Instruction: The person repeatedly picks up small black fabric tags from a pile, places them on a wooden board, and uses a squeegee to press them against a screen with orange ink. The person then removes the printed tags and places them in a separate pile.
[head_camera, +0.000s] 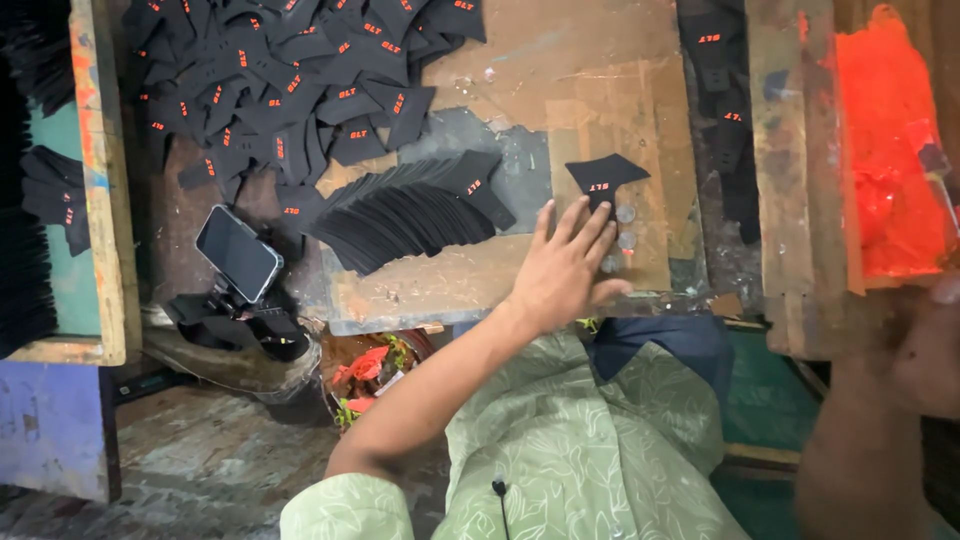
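A single black cut piece with a small orange print (603, 176) lies on the worn wooden board (560, 90). My left hand (565, 268) rests flat on the board just below it, fingers spread, fingertips at the piece's lower edge, holding nothing. Small round pegs (626, 228) sit beside my fingers. At the right, my right hand (925, 350), blurred, grips the lower edge of a wooden printing screen frame (800, 180) with bright orange ink (890, 160) in it.
A fanned stack of black pieces (410, 212) lies left of my hand. A loose pile of printed pieces (290, 80) covers the far left of the board. A phone on a stand (238, 252) sits at the board's edge. More black pieces (50, 195) lie on a side bench.
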